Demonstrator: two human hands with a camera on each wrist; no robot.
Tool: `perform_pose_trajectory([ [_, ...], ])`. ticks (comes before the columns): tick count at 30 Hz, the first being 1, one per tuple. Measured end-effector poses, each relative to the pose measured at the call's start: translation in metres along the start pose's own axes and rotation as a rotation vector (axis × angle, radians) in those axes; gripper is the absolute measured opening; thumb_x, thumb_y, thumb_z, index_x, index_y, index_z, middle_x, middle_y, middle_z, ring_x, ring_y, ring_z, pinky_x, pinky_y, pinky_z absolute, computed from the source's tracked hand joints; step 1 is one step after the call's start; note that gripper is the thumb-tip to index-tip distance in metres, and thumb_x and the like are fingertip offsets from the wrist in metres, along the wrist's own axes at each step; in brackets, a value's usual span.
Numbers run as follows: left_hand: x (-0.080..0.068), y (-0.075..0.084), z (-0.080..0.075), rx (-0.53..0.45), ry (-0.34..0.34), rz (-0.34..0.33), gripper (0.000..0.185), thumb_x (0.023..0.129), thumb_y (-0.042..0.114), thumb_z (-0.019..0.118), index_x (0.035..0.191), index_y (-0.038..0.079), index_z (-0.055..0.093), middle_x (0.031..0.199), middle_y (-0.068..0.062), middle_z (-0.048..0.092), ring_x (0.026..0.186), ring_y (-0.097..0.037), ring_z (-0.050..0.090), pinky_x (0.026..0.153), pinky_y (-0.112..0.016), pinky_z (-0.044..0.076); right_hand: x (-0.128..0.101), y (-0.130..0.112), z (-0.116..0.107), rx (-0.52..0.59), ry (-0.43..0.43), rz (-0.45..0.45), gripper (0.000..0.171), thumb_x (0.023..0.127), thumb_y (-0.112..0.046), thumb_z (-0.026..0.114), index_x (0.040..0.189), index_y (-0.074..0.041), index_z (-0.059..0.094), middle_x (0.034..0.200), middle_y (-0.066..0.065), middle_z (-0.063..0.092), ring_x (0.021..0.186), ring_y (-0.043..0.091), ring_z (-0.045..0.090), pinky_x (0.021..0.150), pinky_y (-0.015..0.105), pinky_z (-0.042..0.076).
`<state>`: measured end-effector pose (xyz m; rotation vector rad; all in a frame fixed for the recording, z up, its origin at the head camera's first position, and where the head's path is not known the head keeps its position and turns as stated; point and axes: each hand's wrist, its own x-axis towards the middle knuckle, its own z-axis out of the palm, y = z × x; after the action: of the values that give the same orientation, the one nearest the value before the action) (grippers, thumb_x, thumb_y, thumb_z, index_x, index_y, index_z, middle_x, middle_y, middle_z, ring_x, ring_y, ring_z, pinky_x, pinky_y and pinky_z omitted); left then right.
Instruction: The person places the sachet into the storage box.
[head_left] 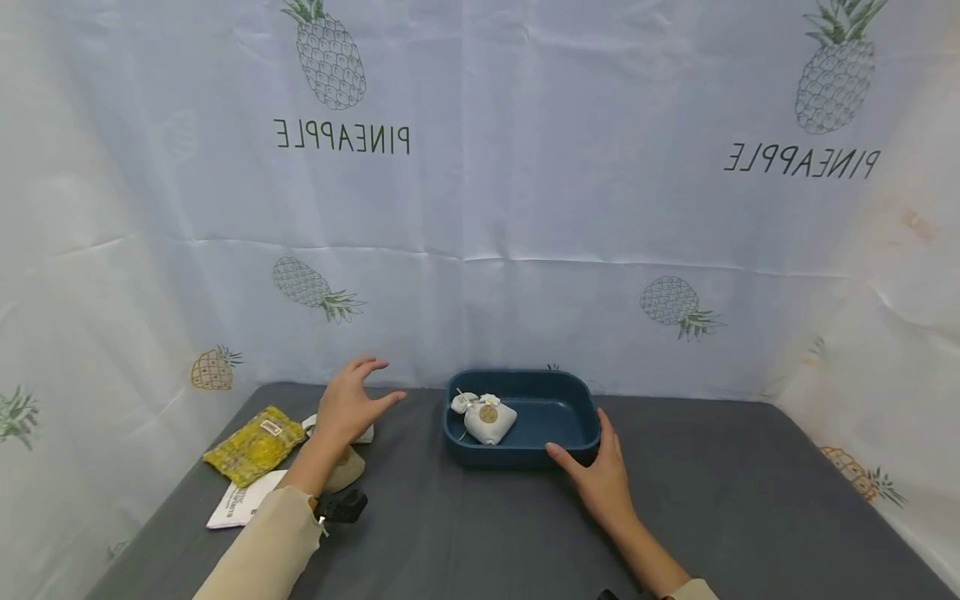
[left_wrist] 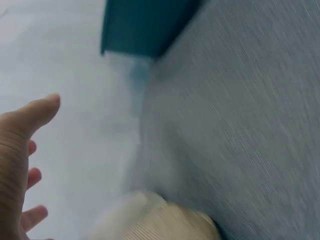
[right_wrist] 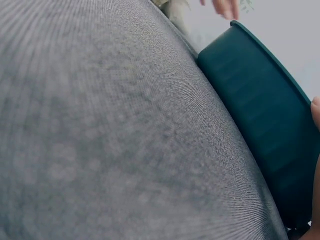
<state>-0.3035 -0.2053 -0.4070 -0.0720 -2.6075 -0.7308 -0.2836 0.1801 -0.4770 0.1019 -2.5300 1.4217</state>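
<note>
A dark blue plastic bin point(head_left: 517, 457) stands on the grey cloth, and inside its left part lies a small white pouch point(head_left: 491, 422) with a round tan label and white flower-like pieces. My right hand point(head_left: 603, 483) holds the bin at its near right corner, thumb on the front rim and fingers along the right side. To the left of the bin my left hand point(head_left: 348, 408) hovers with thumb and fingers spread, nothing between them. Below it, partly hidden by the wrist, a beige item point(head_left: 347, 471) rests on the cloth; the left wrist view is blurred.
A yellow packet point(head_left: 255, 446) and a white printed packet point(head_left: 234, 504) lie at the table's left side. Behind the grey-covered table point(head_left: 705, 483) hangs a white curtain point(head_left: 510, 192) with pineapple prints.
</note>
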Motion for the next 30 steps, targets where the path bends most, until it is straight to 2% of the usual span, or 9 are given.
perform_pose_trajectory([
  [2, -0.002, -0.010, 0.002, 0.036, -0.014, -0.007, 0.067, 0.084, 0.044, 0.081, 0.140, 0.011, 0.061, 0.150, -0.019, 0.051, 0.138, -0.044, 0.047, 0.108, -0.067, 0.040, 0.001, 0.001, 0.000, -0.001, -0.003, 0.008, 0.109, 0.086, -0.052, 0.076, 0.164, -0.017, 0.009, 0.168, 0.021, 0.018, 0.153, 0.043, 0.025, 0.117, 0.069, 0.027],
  [6, -0.006, -0.023, 0.006, 0.079, -0.066, -0.029, 0.075, 0.081, 0.045, 0.084, 0.142, 0.011, 0.058, 0.150, -0.022, 0.050, 0.136, -0.047, 0.046, 0.107, -0.071, 0.037, 0.001, 0.001, 0.000, -0.008, -0.008, 0.023, 0.109, 0.087, -0.053, 0.075, 0.164, -0.017, 0.008, 0.168, 0.022, 0.017, 0.153, 0.044, 0.024, 0.117, 0.070, 0.027],
  [12, -0.005, -0.035, 0.007, 0.119, -0.205, -0.079, 0.088, 0.078, 0.049, 0.085, 0.149, 0.011, 0.050, 0.154, -0.024, 0.043, 0.139, -0.050, 0.041, 0.101, -0.071, 0.041, 0.002, -0.001, -0.001, -0.010, -0.006, 0.027, 0.110, 0.086, -0.054, 0.075, 0.165, -0.017, 0.007, 0.167, 0.022, 0.018, 0.152, 0.044, 0.026, 0.116, 0.070, 0.027],
  [16, -0.004, -0.038, 0.005, 0.169, -0.301, -0.115, 0.093, 0.076, 0.055, 0.084, 0.151, 0.012, 0.049, 0.155, -0.024, 0.043, 0.133, -0.053, 0.046, 0.093, -0.071, 0.045, 0.002, -0.001, -0.001, -0.008, -0.005, 0.025, 0.110, 0.086, -0.054, 0.075, 0.165, -0.017, 0.008, 0.167, 0.022, 0.019, 0.152, 0.044, 0.026, 0.116, 0.069, 0.028],
  [19, -0.005, -0.038, 0.004, 0.200, -0.348, -0.115, 0.094, 0.075, 0.061, 0.082, 0.149, 0.013, 0.051, 0.153, -0.024, 0.045, 0.128, -0.055, 0.050, 0.089, -0.069, 0.048, 0.002, -0.001, -0.001, -0.008, -0.004, 0.021, 0.109, 0.086, -0.054, 0.075, 0.165, -0.017, 0.008, 0.167, 0.022, 0.019, 0.152, 0.044, 0.026, 0.116, 0.069, 0.028],
  [26, -0.004, -0.038, 0.005, 0.232, -0.371, -0.109, 0.083, 0.079, 0.061, 0.078, 0.141, 0.009, 0.060, 0.141, -0.025, 0.057, 0.120, -0.049, 0.057, 0.092, -0.062, 0.049, 0.002, -0.002, 0.000, -0.010, 0.005, 0.012, 0.110, 0.086, -0.054, 0.076, 0.164, -0.016, 0.009, 0.166, 0.023, 0.020, 0.151, 0.045, 0.027, 0.115, 0.070, 0.028],
  [30, -0.002, -0.039, 0.007, 0.226, -0.362, -0.110, 0.067, 0.085, 0.052, 0.077, 0.132, 0.006, 0.066, 0.132, -0.024, 0.062, 0.106, -0.042, 0.063, 0.085, -0.056, 0.052, 0.001, -0.001, 0.000, -0.012, 0.006, 0.021, 0.110, 0.085, -0.055, 0.076, 0.164, -0.016, 0.010, 0.166, 0.022, 0.020, 0.152, 0.044, 0.026, 0.116, 0.069, 0.028],
])
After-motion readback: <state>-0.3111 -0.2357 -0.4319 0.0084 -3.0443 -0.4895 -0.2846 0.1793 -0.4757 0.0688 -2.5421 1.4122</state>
